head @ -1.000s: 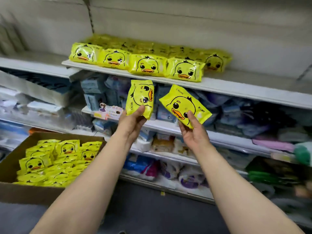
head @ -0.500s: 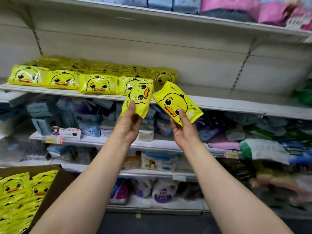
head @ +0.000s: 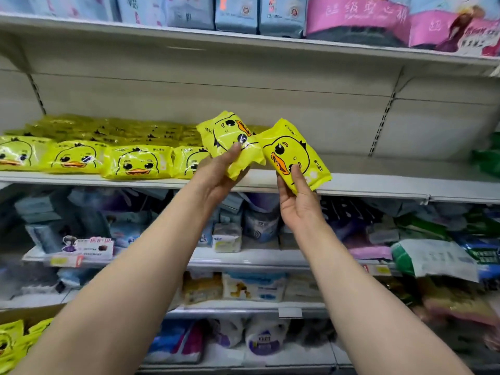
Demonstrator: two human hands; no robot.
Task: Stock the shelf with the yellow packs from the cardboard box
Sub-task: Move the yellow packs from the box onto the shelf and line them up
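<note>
My left hand grips a yellow duck-face pack, tilted, thumb across its front. My right hand grips a second yellow pack by its lower end, thumb on the duck's beak. Both packs hang in front of the white shelf, just right of the row of stocked yellow packs. The cardboard box shows only at the bottom left corner, with more yellow packs in it.
To the right of the two packs lies a bare stretch of the shelf board. Blue and pink packages fill the shelf above. Lower shelves hold blue, purple and green packages. A green item sits at the shelf's far right.
Both hands have risen with their packs from below the shelf edge up to shelf level. The view has swung up and right, and the box has slid almost out of sight.
</note>
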